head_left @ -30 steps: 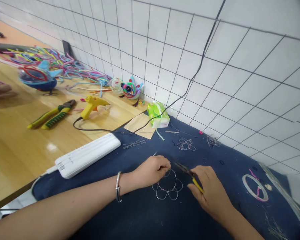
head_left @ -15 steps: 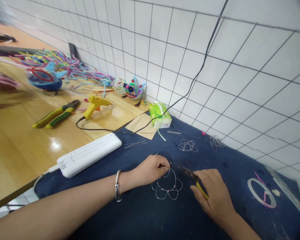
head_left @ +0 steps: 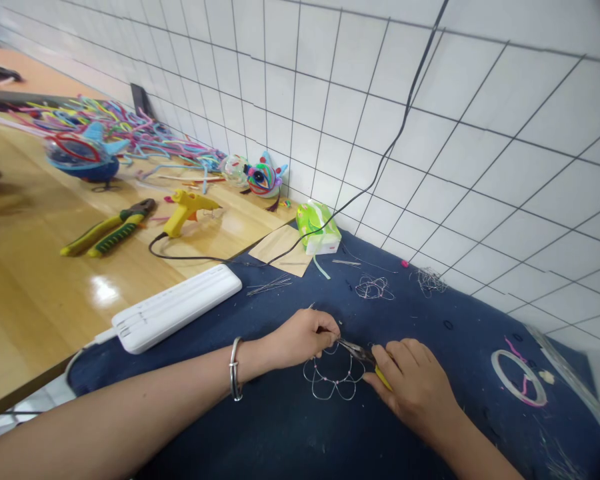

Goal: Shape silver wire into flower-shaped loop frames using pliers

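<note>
My left hand [head_left: 305, 339] pinches the upper end of a flower-shaped wire frame [head_left: 335, 382], whose silvery loops hang below the fingers with small pink bits at the joints. Wrapped around yellow-handled pliers [head_left: 357, 351] is my right hand [head_left: 414, 381]. The pliers' dark jaws point left and reach the wire right at my left fingertips. Whether the jaws are closed on the wire is too small to tell. A second bent wire flower [head_left: 375, 288] lies on the dark blue cloth [head_left: 280, 433] beyond my hands.
A white power strip [head_left: 177, 308] lies left of my hands. On the wooden table are a yellow glue gun [head_left: 190, 212], large green-yellow pliers [head_left: 109, 229] and many pipe cleaners [head_left: 150, 137]. A green tissue pack [head_left: 319, 227] stands near the wall. A white ring-shaped roll [head_left: 519, 378] lies right.
My right hand has moved left, bringing the pliers' tips to the wire at my left fingers. My left hand stays nearly still. Another person's hand at far left has drawn mostly out of view.
</note>
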A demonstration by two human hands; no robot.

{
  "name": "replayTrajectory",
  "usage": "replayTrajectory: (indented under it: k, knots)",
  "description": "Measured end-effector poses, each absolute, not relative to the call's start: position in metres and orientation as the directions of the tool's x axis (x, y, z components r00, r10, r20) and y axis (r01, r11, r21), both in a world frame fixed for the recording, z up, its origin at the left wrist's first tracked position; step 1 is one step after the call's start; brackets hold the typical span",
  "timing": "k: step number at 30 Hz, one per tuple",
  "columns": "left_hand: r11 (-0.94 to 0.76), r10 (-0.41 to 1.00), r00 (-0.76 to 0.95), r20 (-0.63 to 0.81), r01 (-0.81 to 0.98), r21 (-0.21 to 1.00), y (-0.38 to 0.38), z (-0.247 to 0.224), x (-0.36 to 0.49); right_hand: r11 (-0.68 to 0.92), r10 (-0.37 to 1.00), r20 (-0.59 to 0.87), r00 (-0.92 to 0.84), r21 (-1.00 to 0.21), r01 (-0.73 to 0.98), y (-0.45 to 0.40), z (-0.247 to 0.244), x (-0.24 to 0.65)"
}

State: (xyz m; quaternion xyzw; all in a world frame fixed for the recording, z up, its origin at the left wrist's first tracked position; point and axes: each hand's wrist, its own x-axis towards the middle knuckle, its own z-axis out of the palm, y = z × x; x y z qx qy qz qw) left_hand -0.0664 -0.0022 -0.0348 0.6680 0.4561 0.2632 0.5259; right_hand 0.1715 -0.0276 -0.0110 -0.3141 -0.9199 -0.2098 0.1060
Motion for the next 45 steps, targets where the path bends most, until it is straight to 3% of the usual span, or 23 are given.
replayTrajectory:
  k: [30, 45]
  knots:
    - [-0.035, 0.87, 0.469, -0.15, 0.362, 0.931, -0.002, -0.034, -0.065, 0.732, 0.511, 0.325, -0.796, 0.321, 0.601, -0.025, -0.017, 0.176]
    - [-0.348, 0.865, 0.487, 0.12, 0.413, 0.842, -0.003, -0.03, -0.065, 0.7, 0.714, 0.288, -0.639, -0.249, 0.67, -0.021, -0.029, 0.18]
